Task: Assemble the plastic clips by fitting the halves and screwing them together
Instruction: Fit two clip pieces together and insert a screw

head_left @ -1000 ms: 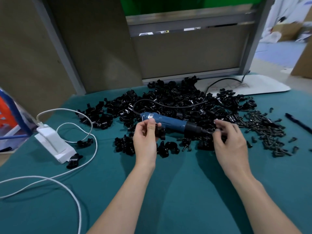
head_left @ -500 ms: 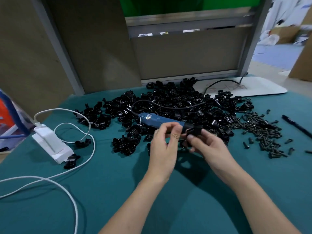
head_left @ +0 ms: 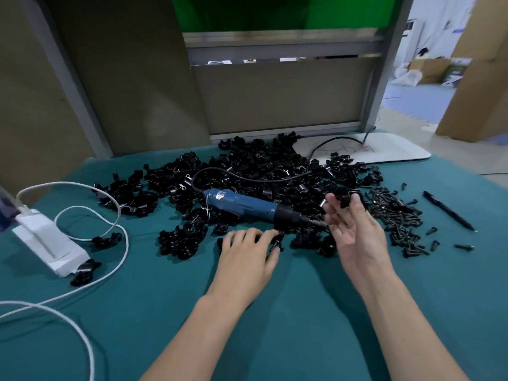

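Clip half [head_left: 345,199], black, glossy and curved, is pinched between the thumb and fingertips of the right hand [head_left: 357,237], which is raised right of centre with the palm turned toward the camera. A small clip piece [head_left: 278,242], too small for its form to be told, is nipped between thumb and forefinger of the left hand [head_left: 244,257], which is laid palm-down on the cloth at the centre of the frame. Behind the hands a blue electric screwdriver [head_left: 242,204] is laid across the clip heap [head_left: 261,169], with its black cord looped over the pile. Dark screws [head_left: 395,215] are scattered just right of the heap, and a black pen [head_left: 448,210] is laid further right. At the left edge a white adapter [head_left: 41,240] and its white cable [head_left: 90,218] are seen. Everything is borne on a teal cloth-covered table [head_left: 302,325]. Behind it brown partition panels [head_left: 280,97] are set in grey frames, with a green screen [head_left: 275,12] above. Cardboard boxes [head_left: 483,64] are seen at upper right.
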The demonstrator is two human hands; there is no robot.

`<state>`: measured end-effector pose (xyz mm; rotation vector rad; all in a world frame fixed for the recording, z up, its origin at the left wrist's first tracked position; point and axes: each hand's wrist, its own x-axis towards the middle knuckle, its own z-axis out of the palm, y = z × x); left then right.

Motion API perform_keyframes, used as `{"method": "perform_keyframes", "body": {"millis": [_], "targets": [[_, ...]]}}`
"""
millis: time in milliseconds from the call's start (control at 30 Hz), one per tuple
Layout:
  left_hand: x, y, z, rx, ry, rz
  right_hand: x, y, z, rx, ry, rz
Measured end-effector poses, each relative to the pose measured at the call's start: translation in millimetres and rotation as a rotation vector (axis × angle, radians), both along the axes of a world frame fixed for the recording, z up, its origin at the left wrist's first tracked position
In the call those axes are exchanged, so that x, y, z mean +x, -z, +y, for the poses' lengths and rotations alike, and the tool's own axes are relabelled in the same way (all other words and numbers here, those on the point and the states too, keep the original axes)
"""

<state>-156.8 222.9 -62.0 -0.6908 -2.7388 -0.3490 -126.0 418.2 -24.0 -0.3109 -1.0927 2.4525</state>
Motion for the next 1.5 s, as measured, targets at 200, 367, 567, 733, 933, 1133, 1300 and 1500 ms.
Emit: {"method": "perform_keyframes", "body": {"millis": [200,367,567,733,933,1133,1300,1500], "targets": [[-12.9,0.4,-7.1,0.017,-0.058,0.004,1.1,-3.1,4.1,-0.076,0.068,-0.064],[-19.1,0.3,-15.4,0.173,-0.046,-0.033,5.6,-0.2,13.0,-0.112,0.108,-0.066],[-14.3,-10.1,-12.0,0.891,0.011,-0.153,11.5,2.1,13.7,-0.185,0.043,-0.09],[-13.2,-22.4,-3.3,1.605,0.056,-0.603,13.5,-1.2,-1.1,-0.173,-0.158,-0.065],[-7.9,-26.2,4.1,1.726,0.139,-0.776,13.8,3.1,-16.0,-0.026,-0.317,-0.099],[-6.3,-21.5,6.1,1.601,0.088,-0.735,15.3,7.2,-23.7,0.164,-0.452,-0.139],[-5.4,-18.7,9.2,1.62,0.126,-0.739,15.3,9.0,-25.7,0.161,-0.517,-0.142],[-4.3,-17.5,12.2,1.617,0.096,-0.716,14.7,9.6,-25.4,0.129,-0.505,-0.128]]}}
